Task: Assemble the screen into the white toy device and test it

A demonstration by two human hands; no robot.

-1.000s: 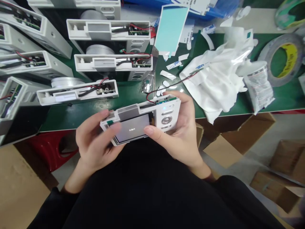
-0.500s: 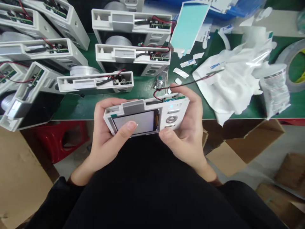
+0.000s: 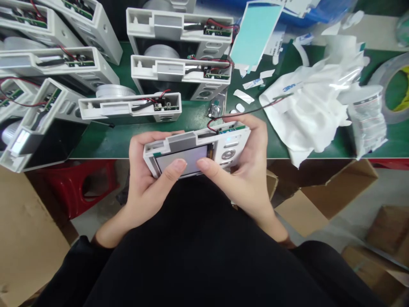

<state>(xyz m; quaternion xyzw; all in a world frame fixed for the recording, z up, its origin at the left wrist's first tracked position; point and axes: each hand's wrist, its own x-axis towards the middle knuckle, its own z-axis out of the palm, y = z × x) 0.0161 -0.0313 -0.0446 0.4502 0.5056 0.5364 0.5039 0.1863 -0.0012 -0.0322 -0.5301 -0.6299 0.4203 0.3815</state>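
Observation:
A white digital camera (image 3: pixel 174 144) with its top open is held between both hands at the table's front edge, back facing me. My left hand (image 3: pixel 148 175) grips its left end, the thumb lying on the lower part of the screen (image 3: pixel 191 158). Around the right end wraps my right hand (image 3: pixel 244 166), its thumb on the screen's right part and its index finger behind the top corner. A small blue light (image 3: pixel 228 139) glows above the buttons. From the open top, a dark red-and-black wire (image 3: pixel 246 114) runs right to the crumpled white sheet. Fingers behind the camera are hidden.
Several open-topped cameras (image 3: pixel 182 70) stand at the back and left of the green table (image 3: pixel 105 140). Crumpled white sheeting (image 3: pixel 306 111), a tape roll (image 3: pixel 391 89) and a teal sheet (image 3: pixel 255 36) lie to the right. Below are a red stool (image 3: pixel 72 187) and cardboard boxes (image 3: pixel 326 192).
My right thumb has moved left from the camera's lower edge near the buttons onto the screen. The camera has shifted very slightly; both hands still hold it.

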